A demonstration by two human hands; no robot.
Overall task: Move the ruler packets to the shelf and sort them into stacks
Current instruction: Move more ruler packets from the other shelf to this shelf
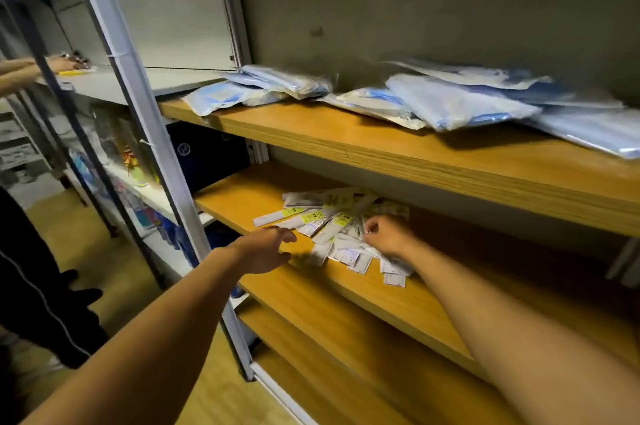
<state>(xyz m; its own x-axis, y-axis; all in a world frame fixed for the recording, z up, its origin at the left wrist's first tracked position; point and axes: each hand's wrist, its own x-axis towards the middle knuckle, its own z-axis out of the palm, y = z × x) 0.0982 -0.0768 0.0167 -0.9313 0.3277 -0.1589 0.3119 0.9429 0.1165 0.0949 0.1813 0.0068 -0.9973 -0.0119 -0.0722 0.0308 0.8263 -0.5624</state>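
Note:
Several ruler packets (332,220), long white sleeves with yellow labels, lie fanned out in a loose pile on the middle wooden shelf (346,289). My right hand (388,236) rests on the right side of the pile, its fingers curled on some packets. My left hand (266,250) hovers at the pile's left edge with fingers apart, holding nothing, fingertips close to the nearest packet.
Blue and clear plastic bags (450,102) lie on the upper wooden shelf (381,154). A grey metal upright (156,154) stands at the left of the shelves. Another person (38,286) in dark clothes stands at left, their hands (59,64) at a neighbouring white shelf.

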